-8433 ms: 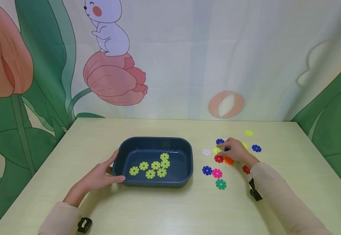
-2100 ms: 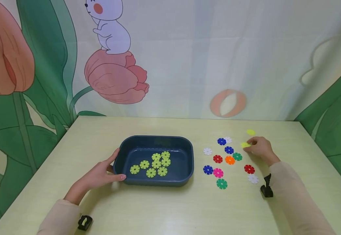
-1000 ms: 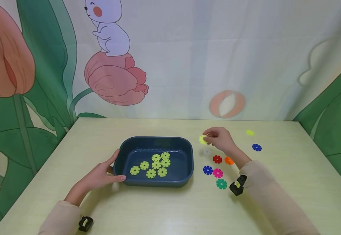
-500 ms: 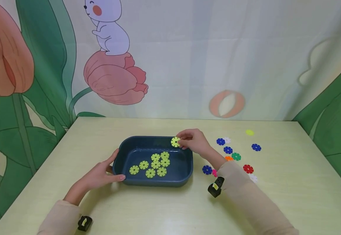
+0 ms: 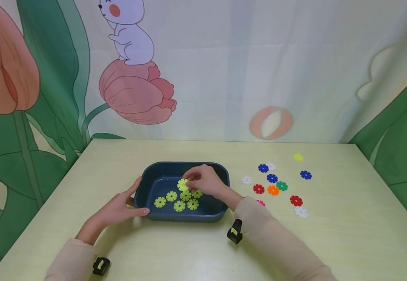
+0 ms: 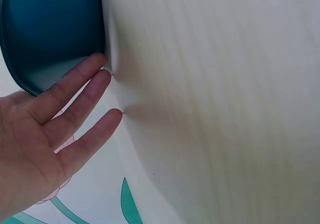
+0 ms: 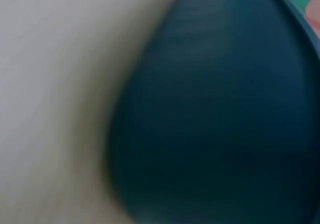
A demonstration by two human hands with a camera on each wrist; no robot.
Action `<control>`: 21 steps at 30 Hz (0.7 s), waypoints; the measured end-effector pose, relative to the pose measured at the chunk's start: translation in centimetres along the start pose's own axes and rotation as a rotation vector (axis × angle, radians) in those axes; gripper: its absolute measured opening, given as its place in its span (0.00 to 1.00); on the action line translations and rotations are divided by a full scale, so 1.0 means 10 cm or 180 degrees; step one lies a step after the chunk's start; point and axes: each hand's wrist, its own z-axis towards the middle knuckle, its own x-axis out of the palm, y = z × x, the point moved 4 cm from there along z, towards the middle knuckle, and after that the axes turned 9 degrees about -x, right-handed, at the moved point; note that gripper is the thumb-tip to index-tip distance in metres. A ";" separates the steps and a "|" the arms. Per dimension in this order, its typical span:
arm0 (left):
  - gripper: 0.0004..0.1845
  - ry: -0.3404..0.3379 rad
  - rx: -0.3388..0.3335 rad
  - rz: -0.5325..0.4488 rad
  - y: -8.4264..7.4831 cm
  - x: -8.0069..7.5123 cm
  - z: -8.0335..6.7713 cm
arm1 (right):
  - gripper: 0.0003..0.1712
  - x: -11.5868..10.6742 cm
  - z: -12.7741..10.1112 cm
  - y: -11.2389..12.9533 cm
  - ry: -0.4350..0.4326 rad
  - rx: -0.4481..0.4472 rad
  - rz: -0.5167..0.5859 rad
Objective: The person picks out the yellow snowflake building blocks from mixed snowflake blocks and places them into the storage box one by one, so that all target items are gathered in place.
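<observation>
In the head view my right hand (image 5: 204, 181) is over the dark blue tray (image 5: 144, 175), pinching a yellow-green snowflake disc (image 5: 182, 185) between thumb and fingertips. Several more yellow-green discs (image 5: 179, 206) lie flat on the tray floor below. My left hand (image 5: 122, 210) rests at the tray's left end, thumb at the front corner and index finger along the side. The left wrist view shows its other fingers (image 6: 75, 104) extended, tips down near the tray's base (image 6: 55, 29). The right wrist view holds only the blurred tray wall (image 7: 210, 109); the right hand itself is outside it.
Right of the tray, loose discs are scattered on the pale table (image 5: 175, 249): blue (image 5: 306, 175), red (image 5: 296, 201), orange (image 5: 273, 190), green (image 5: 282, 186), white (image 5: 301, 212) and pink. One yellow disc (image 5: 298, 157) lies at the far right. A printed curtain (image 5: 203, 78) hangs behind.
My right hand picked up a yellow disc at the right and carried it left, over the tray's right wall and above the discs inside. The left hand has stayed at the tray's left end.
</observation>
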 end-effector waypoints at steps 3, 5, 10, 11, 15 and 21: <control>0.54 0.0011 0.0021 -0.0007 0.00 0.00 0.00 | 0.09 0.14 0.03 0.04 0.0193 -0.0127 -0.0218; 0.54 0.0021 0.0035 -0.0011 0.00 0.00 0.00 | 0.10 0.22 0.04 0.06 0.0306 -0.0171 -0.0322; 0.54 0.0030 0.0015 0.0014 0.01 0.00 0.00 | 0.10 0.41 0.07 0.03 0.0483 -0.0116 -0.0352; 0.54 0.0032 0.0010 0.0018 0.01 0.00 0.01 | 0.10 0.43 0.08 0.02 0.0508 -0.0097 -0.0359; 0.54 0.0040 0.0025 0.0017 0.02 0.00 0.01 | 0.09 0.51 0.09 -0.01 0.0590 -0.0059 -0.0471; 0.54 0.0034 0.0049 0.0038 0.02 0.00 0.01 | 0.09 0.57 0.10 -0.04 0.0678 -0.0093 -0.0625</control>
